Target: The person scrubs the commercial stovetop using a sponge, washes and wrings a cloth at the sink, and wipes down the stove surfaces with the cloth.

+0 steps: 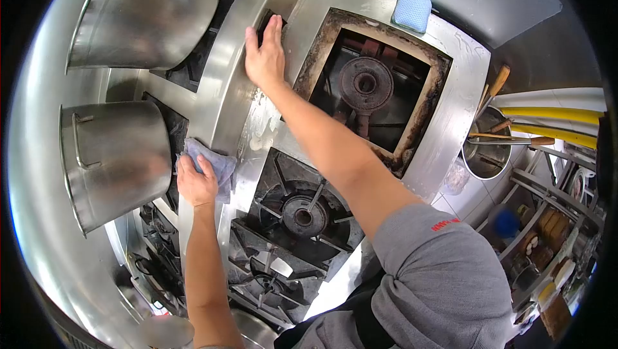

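Observation:
My left hand (197, 180) presses a grey-blue cloth (222, 167) on the steel ledge beside the lower pot, fingers bent over it. Farther up, my right hand (265, 56) is against the raised steel ledge (235, 59), its fingers around a dark pad (264, 26) that is mostly hidden. White suds (259, 127) streak the steel between my hands. Right of my right forearm is a square burner opening with a scorched rim (421, 120) and a round burner (365, 84) inside.
Two large steel pots (145, 14) (116, 159) stand at the left. Below my right arm are black burner grates (304, 215). A blue-and-green sponge (412, 11) lies on the back edge. A utensil container (487, 156) and a rack (547, 188) are at the right.

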Demonstrator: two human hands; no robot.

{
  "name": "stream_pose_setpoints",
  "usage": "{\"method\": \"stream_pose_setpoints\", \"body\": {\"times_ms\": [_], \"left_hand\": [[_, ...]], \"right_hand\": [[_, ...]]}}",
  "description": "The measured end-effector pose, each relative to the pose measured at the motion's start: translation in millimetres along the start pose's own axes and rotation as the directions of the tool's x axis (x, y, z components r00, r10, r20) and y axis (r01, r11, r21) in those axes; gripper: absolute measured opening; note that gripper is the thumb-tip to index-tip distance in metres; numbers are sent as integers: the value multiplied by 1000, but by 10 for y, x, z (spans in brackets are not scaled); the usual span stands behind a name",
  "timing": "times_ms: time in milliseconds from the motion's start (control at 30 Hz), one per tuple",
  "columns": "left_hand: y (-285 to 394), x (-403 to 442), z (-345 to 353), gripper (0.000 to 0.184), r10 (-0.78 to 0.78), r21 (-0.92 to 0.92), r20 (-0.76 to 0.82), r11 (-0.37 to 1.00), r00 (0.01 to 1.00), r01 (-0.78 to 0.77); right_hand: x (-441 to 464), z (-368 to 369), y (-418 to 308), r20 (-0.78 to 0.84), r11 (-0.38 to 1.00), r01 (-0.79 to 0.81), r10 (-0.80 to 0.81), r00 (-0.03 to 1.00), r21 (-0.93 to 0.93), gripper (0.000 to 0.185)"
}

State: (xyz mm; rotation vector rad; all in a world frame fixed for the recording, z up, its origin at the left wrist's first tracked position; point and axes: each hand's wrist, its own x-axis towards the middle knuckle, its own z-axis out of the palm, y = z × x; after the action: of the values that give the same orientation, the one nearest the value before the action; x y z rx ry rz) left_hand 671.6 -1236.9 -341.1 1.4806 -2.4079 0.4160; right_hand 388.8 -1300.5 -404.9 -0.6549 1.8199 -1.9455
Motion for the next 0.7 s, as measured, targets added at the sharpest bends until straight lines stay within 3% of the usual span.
{"method": "stream_pose_setpoints", "body": {"times_ms": [33,133,300,433,567,633,700], "left_hand": [[6,-2,-13,31,-11,-2,16,1000,1000,11],[-16,0,11,31,13,9,-21,1000,1000,-13],[-29,-5,17,31,21,5,-19,1000,1000,-20],[-6,-4,-2,32,-3,10,9,1000,1000,3],[-18,0,25,32,2,-6,-6,1000,1000,-2],[-15,-2,6,32,-4,2,5,1000,1000,4],[-1,-1,-34,32,1,-16,0,1000,1000,-1]], "right_hand": [[-91,29,26,-4,999,23,-23,1000,40,79],[-360,69,79,27,992,112,-111,993,-64,80],[-81,101,60,-16,998,51,-52,999,-43,84],[-329,61,74,51,984,128,-123,991,-127,80],[290,-52,-41,-43,996,-75,77,996,48,78],[82,55,-9,-60,997,-46,49,997,61,79],[-411,123,18,28,994,1,-4,1000,113,86]]}}
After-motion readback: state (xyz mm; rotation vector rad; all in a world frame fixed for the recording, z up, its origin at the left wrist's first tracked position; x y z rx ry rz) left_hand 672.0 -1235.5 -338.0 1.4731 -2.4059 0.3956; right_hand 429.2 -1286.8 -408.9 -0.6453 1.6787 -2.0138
